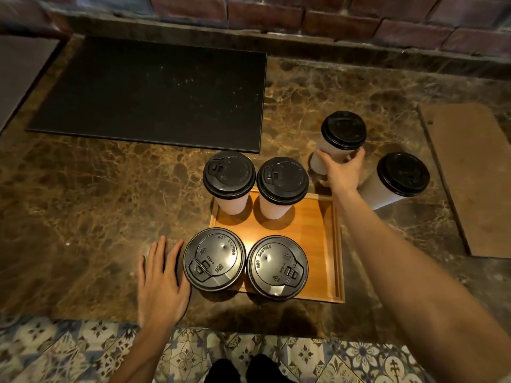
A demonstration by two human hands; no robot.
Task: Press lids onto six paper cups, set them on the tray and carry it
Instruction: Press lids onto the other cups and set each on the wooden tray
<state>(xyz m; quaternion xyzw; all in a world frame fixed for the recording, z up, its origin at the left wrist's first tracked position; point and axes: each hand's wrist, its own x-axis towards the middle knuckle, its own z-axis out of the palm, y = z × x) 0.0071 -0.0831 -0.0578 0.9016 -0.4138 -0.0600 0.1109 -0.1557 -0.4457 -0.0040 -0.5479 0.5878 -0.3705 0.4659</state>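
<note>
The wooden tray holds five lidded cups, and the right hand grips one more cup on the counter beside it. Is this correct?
Not five: the head view shows four lidded cups on the wooden tray. The right hand does grip one more cup on the counter beside it.

Four lidded cups (229,175) on tray (312,225); far cup (336,150), right cup (383,192) off-tray

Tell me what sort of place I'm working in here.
Likely a café counter: lidded takeaway cups on a wooden serving tray, a marble countertop, a brick wall behind.
</note>
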